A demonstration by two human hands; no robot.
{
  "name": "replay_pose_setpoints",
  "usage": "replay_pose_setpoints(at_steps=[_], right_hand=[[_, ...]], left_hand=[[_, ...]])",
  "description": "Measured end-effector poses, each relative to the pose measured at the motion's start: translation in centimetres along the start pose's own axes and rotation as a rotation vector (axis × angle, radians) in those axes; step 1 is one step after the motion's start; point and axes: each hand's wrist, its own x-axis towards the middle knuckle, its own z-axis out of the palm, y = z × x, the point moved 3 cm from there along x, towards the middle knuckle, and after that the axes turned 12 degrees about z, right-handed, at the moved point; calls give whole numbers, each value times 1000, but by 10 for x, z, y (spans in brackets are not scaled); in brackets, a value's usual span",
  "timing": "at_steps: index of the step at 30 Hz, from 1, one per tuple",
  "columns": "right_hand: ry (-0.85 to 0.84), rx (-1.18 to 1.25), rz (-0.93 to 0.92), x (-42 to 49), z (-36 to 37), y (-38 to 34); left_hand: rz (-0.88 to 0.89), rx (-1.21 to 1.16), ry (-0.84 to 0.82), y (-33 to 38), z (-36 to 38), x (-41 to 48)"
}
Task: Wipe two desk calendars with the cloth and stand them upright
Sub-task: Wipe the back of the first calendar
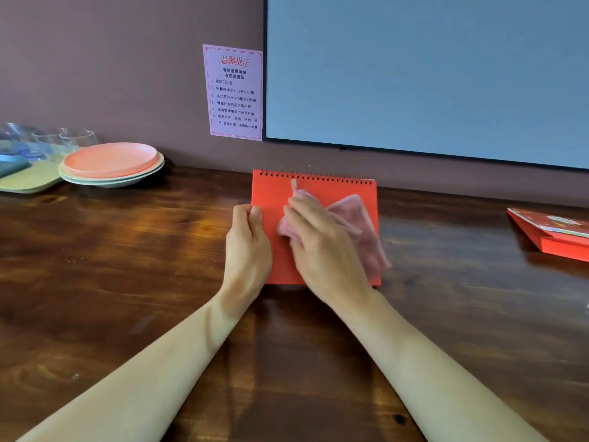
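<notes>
A red spiral-bound desk calendar (274,193) lies flat on the wooden desk (127,266), its coil toward the wall. My left hand (248,247) grips its left edge, thumb on top. My right hand (322,247) presses a crumpled pink cloth (360,224) onto the calendar's plain red face; the cloth spills past the hand to the right. A second red calendar (554,234) lies flat at the far right of the desk, partly cut off by the frame edge.
A stack of plates (111,164), pink on top, sits at the back left beside a green tray (28,180) and several glasses (76,138). A pink notice (234,92) hangs on the wall. A large screen (430,74) stands behind the calendar.
</notes>
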Motion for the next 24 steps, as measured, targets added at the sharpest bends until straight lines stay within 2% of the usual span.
replay_pose_setpoints(at_steps=[1,3,7,9,14,17,19,21,24], right_hand=[[-42,-35,-57,0,4,-4],[-55,-69,-59,6,7,-2],[44,25,155,26,0,7],[8,45,184,31,4,1],[-238,79,-1,16,19,-19],[-253,93,-46,13,13,-8],[-193,73,43,6,5,11],[-142,87,208,-8,-7,31],[-101,156,240,-33,-19,43]], left_hand=[[-7,-7,-6,-1,-1,0],[-9,-13,-14,-1,-2,0],[23,-32,-15,6,1,-4],[19,-55,-15,6,3,-6],[-34,-96,-4,0,-3,-3],[-69,-135,0,-5,-3,-1],[-115,-141,24,-9,-4,2],[-187,-151,57,-14,-5,4],[-285,-183,79,-18,-8,5]])
